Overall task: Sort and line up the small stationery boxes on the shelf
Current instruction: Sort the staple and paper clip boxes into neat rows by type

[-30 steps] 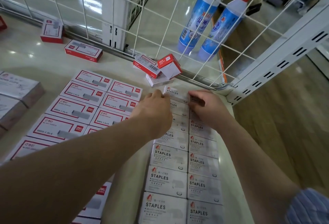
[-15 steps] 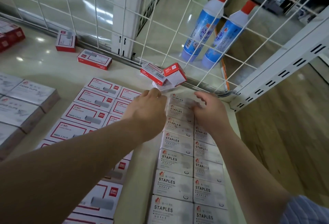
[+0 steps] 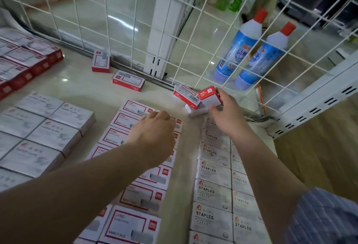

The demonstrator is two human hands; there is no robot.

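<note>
Two columns of grey staples boxes [image 3: 213,191] lie lined up at the right of the shelf [image 3: 81,86]. Left of them sit rows of red-bordered white boxes [image 3: 124,119]. At the back, three small boxes are heaped against the wire fence; my right hand [image 3: 225,112] grips the upright red-and-white box [image 3: 208,96] of that heap, next to a tilted red box [image 3: 186,95]. My left hand [image 3: 155,137] hovers over the red-bordered rows with fingers loosely curled, holding nothing.
Two loose red boxes [image 3: 128,80] [image 3: 100,61] lie near the white wire fence [image 3: 124,20]. Grey paper-clip boxes [image 3: 48,127] and red box stacks [image 3: 29,63] fill the left. Two blue bottles [image 3: 238,50] stand behind the fence. The shelf edge drops off at the right.
My right hand moved from the top of the staples column up to the heap and took hold of the red-and-white box. My left hand drew back left over the red-bordered boxes.
</note>
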